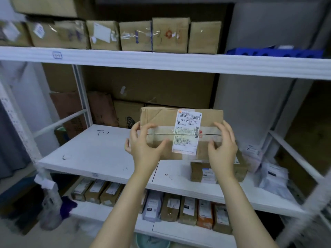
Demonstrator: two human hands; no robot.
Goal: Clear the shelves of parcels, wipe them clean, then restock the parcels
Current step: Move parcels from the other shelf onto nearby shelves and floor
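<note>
Just then the person held a taped cardboard parcel point(161, 117) above the white middle shelf point(93, 151), left hand point(143, 144) and right hand point(223, 145) gripping its two ends, fingers point(223, 128) curled around it, a small box point(197, 171) on the shelf just below

small box point(198, 171) partly hidden | bags point(274, 178) at right blurred | basin point(152, 241) cut off below
</note>
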